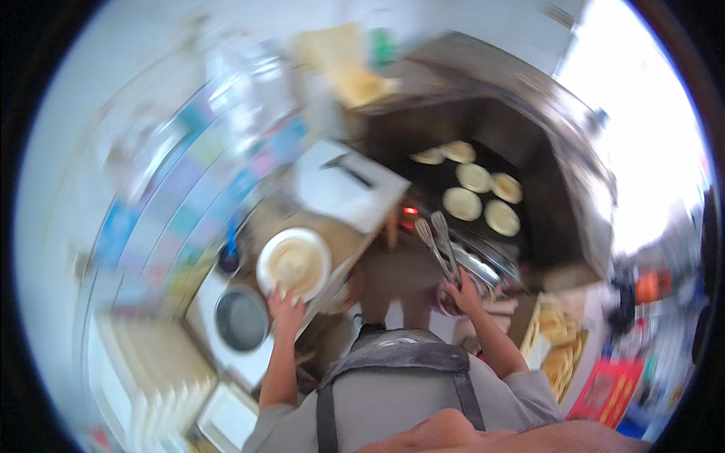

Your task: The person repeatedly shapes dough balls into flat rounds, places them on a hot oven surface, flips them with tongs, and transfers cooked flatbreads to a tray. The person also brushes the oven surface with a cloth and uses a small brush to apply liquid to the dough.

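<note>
My left hand (286,310) is at the near rim of a white bowl (322,257), its fingers reaching over the edge. A pale, dough-like mass (294,263) fills the bowl. Blur hides whether these fingers grip the rim or only rest there. In my right hand (468,295) is a pair of metal tongs (439,243), their scalloped tips pointing away from me and slightly spread. Beyond the tongs lies a dark griddle (430,175) carrying several round flatbreads (461,204), some pale and some browned.
A dark-handled tool (357,172) lies on a white board (317,187). Beside the bowl stands a round grey metal pan (242,319). Stacked white trays (153,368) are at lower left. Browned flatbreads fill a box (532,334) at right. Red lights (410,210) glow at the griddle's edge.
</note>
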### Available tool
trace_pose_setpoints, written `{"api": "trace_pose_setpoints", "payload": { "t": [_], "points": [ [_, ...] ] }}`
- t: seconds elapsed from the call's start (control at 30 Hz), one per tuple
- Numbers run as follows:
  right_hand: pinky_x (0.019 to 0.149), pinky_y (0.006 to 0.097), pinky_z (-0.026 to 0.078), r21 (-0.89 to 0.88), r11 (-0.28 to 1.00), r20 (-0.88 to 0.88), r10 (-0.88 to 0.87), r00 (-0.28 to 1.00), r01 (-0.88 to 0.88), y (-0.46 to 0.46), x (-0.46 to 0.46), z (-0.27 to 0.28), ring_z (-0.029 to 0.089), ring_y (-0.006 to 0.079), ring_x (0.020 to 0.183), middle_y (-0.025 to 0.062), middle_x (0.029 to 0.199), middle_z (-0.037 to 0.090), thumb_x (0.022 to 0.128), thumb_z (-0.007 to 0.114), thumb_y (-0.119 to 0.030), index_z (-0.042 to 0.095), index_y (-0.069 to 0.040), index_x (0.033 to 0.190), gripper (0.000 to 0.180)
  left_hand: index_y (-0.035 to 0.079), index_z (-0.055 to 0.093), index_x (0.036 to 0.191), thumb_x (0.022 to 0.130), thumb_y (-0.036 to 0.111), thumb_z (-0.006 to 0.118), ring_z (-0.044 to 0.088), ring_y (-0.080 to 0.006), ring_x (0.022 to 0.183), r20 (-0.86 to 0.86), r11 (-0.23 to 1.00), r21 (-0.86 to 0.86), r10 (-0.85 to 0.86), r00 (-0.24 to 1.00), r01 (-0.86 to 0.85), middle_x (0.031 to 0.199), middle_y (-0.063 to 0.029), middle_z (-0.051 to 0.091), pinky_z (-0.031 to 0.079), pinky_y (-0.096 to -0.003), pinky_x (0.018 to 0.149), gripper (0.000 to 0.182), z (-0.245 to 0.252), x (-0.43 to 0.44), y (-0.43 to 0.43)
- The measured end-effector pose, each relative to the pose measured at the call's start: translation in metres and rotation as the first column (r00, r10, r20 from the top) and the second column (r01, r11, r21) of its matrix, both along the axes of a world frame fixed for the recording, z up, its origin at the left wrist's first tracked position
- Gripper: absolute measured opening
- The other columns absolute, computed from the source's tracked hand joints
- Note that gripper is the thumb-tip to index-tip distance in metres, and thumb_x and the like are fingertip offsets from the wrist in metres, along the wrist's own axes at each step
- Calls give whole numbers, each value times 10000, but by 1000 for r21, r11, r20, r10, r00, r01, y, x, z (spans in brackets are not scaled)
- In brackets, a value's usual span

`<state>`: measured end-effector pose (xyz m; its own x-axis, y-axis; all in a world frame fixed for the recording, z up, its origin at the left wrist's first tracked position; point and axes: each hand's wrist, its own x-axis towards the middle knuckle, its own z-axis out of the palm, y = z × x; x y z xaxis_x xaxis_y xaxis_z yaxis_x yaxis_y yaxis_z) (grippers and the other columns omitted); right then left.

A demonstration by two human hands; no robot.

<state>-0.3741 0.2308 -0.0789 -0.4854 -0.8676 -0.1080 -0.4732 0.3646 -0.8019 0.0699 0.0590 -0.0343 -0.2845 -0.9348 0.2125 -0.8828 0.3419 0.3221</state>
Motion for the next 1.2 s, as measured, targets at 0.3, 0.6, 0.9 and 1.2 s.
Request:
{"api": "trace_pose_setpoints", "payload": {
  "t": [0.3,0.6,0.9,1.2],
  "points": [
    [868,391,420,123,948,-239,314,919,-292,-318,144,-31,542,312,980,206,1101,548,684,657,-409,409,14,1244,745,70,511,1143,763,145,595,382,-365,1170,-232,945,-5,316,920,-326,1249,-171,423,330,-428,975,396,43,96,88],
    [854,370,424,-70,862,-269,468,842,-502,-345,243,-39,501,303,999,173,1097,518,758,624,-301,463,-76,1220,539,52,495,1167,756,219,600,366,-369,1174,85,-107,-31,990,-109,-994,1200,-225,454,255,-454,1008,455,-35,250,395],
    [486,182,420,-58,832,998,31,-58,-551,-453,452,12,507,104,547,17,679,551,801,574,-452,560,-70,942,408,-40,589,995,859,398,445,595,-294,793,-543,-525,641,206,-814,-560,898,-205,608,486,-381,719,480,-73,304,519],
    [457,267,407,-432,345,-331,799,502,-833,-404,457,109,520,118,480,39,577,565,811,591,-216,606,-17,745,211,50,336,1239,772,288,662,502,-306,1030,-525,-728,424,288,-801,-539,1162,-188,456,465,-400,819,618,-38,291,443]
  ]
}}
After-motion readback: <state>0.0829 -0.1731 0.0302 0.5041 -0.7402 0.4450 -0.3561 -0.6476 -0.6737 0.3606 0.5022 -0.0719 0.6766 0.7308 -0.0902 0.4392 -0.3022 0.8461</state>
